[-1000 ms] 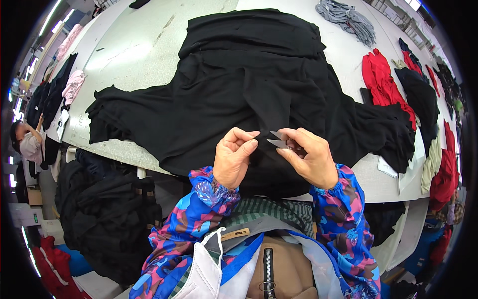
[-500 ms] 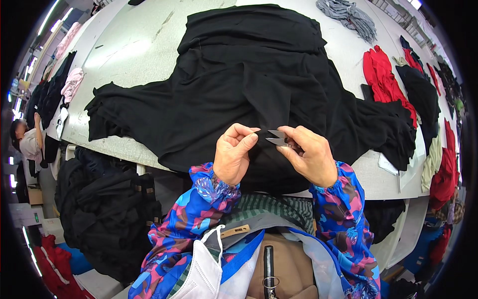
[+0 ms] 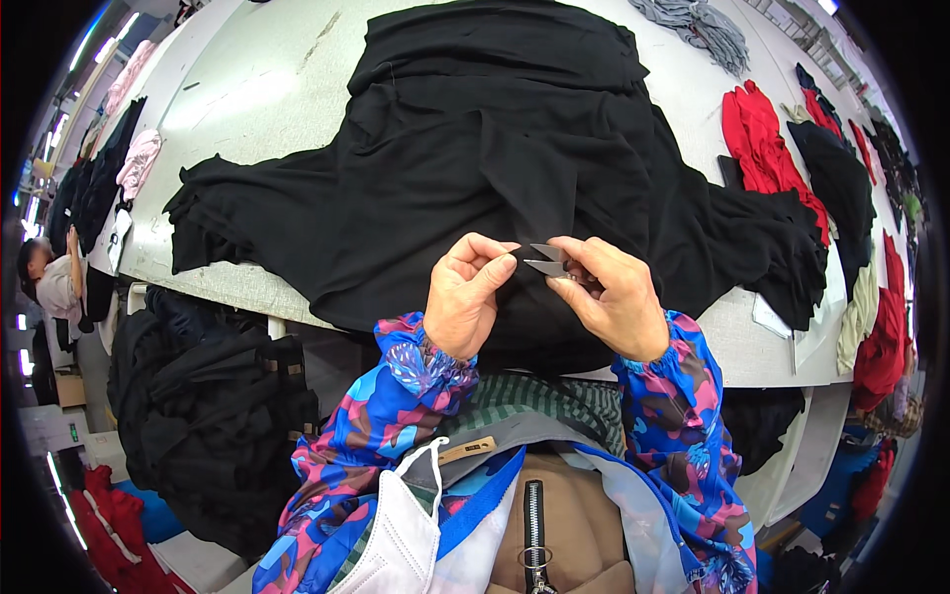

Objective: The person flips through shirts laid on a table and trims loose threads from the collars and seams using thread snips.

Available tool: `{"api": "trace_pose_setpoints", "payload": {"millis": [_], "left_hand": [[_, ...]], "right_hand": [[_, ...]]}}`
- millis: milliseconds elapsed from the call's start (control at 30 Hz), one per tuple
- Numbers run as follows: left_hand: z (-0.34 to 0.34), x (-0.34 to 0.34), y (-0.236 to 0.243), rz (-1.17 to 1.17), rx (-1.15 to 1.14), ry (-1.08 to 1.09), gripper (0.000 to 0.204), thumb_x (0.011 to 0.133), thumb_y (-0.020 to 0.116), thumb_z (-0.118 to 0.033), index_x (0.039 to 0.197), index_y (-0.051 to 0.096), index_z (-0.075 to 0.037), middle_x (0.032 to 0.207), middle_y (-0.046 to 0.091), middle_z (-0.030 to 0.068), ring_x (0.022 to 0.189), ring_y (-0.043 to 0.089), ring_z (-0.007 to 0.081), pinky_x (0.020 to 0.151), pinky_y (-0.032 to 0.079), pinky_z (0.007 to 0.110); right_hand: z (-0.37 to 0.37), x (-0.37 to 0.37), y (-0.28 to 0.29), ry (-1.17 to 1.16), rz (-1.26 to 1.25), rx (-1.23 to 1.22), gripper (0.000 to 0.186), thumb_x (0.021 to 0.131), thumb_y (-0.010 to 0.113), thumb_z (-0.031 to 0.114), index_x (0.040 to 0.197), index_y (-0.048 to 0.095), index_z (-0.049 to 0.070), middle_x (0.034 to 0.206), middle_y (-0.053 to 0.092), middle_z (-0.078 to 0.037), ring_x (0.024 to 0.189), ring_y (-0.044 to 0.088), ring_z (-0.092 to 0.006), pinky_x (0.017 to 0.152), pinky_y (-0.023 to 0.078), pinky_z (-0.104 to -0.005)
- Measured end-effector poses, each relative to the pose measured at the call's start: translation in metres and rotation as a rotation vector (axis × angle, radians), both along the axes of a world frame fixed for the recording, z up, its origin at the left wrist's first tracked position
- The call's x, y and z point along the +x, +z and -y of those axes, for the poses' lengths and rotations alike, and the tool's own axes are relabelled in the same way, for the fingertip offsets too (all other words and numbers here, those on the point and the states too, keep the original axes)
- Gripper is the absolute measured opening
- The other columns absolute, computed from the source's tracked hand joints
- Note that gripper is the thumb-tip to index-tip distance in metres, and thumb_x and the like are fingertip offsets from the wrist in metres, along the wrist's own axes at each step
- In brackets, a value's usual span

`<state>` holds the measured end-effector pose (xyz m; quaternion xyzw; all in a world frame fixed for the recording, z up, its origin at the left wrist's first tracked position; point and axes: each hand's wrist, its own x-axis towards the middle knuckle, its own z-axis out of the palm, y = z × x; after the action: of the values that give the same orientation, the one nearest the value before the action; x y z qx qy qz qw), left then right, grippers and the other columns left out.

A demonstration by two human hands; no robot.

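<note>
A large black garment (image 3: 416,208) lies spread over the table in front of me, its sleeves reaching out to left and right. My left hand (image 3: 467,295) pinches a small bit of its near edge between thumb and fingertips. In my right hand (image 3: 616,297) I grip small metal thread snips (image 3: 546,259), their two blades apart and pointing left at the pinched cloth. The blade tips are close to my left fingertips. Whether a thread lies between the blades is too small to tell.
The pale table (image 3: 247,109) curves around me. Red garments (image 3: 760,148) and a grey bundle (image 3: 698,35) lie farther right and back. Below the table's left edge sits a heap of black clothes (image 3: 198,426). A person (image 3: 61,282) stands at the far left.
Both hands have shifted slightly up in the picture along with the garment. The snips sit a little closer to my left fingertips, with the blades still apart.
</note>
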<state>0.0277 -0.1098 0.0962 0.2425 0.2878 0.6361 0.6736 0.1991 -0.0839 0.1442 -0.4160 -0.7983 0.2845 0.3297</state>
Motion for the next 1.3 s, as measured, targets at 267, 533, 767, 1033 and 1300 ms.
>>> {"api": "trace_pose_setpoints", "payload": {"millis": [267, 533, 767, 1033, 1300], "left_hand": [[0.000, 0.002, 0.000, -0.017, 0.006, -0.001, 0.009, 0.081, 0.060, 0.000, 0.087, 0.054, -0.001, 0.094, 0.061, 0.0108, 0.088, 0.056, 0.0133, 0.085, 0.041, 0.026], [0.003, 0.004, 0.003, -0.022, -0.017, 0.003, 0.009, 0.081, 0.061, 0.001, 0.087, 0.055, 0.000, 0.093, 0.060, 0.0094, 0.085, 0.056, 0.0115, 0.082, 0.043, 0.024], [0.003, 0.012, 0.003, 0.015, -0.092, -0.002, 0.012, 0.081, 0.062, -0.001, 0.089, 0.054, -0.002, 0.088, 0.057, 0.0039, 0.076, 0.054, 0.0073, 0.070, 0.043, 0.019], [0.005, 0.004, -0.002, -0.013, -0.123, -0.019, 0.014, 0.080, 0.063, -0.004, 0.090, 0.054, -0.006, 0.084, 0.055, -0.0014, 0.068, 0.049, 0.0029, 0.055, 0.037, 0.016], [0.002, 0.013, 0.002, -0.113, -0.042, 0.010, 0.014, 0.080, 0.063, -0.003, 0.090, 0.054, -0.005, 0.083, 0.054, -0.0014, 0.067, 0.049, 0.0028, 0.055, 0.038, 0.016]], "right_hand": [[0.001, 0.002, -0.001, -0.010, 0.030, 0.002, 0.032, 0.070, 0.068, 0.008, 0.100, 0.059, 0.003, 0.072, 0.057, -0.009, 0.060, 0.058, -0.0223, 0.053, 0.045, -0.0302], [-0.007, 0.005, -0.016, -0.071, -0.209, 0.018, 0.020, 0.075, 0.066, 0.005, 0.094, 0.060, 0.000, 0.070, 0.060, -0.008, 0.058, 0.057, -0.0135, 0.053, 0.043, -0.0252], [0.005, -0.012, -0.009, 0.001, -0.323, -0.069, 0.020, 0.069, 0.071, -0.002, 0.086, 0.060, 0.001, 0.077, 0.053, -0.001, 0.063, 0.050, -0.0050, 0.054, 0.039, -0.0182], [-0.042, 0.068, -0.004, 1.367, -1.230, -0.447, 0.015, 0.069, 0.055, -0.008, 0.077, 0.048, 0.003, 0.058, 0.048, -0.003, 0.035, 0.035, -0.0126, 0.038, 0.027, -0.0272], [0.009, 0.006, -0.017, 0.009, -0.232, -0.134, 0.030, 0.066, 0.072, 0.000, 0.091, 0.056, 0.002, 0.096, 0.054, -0.004, 0.073, 0.050, -0.0059, 0.060, 0.040, -0.0198]]}}
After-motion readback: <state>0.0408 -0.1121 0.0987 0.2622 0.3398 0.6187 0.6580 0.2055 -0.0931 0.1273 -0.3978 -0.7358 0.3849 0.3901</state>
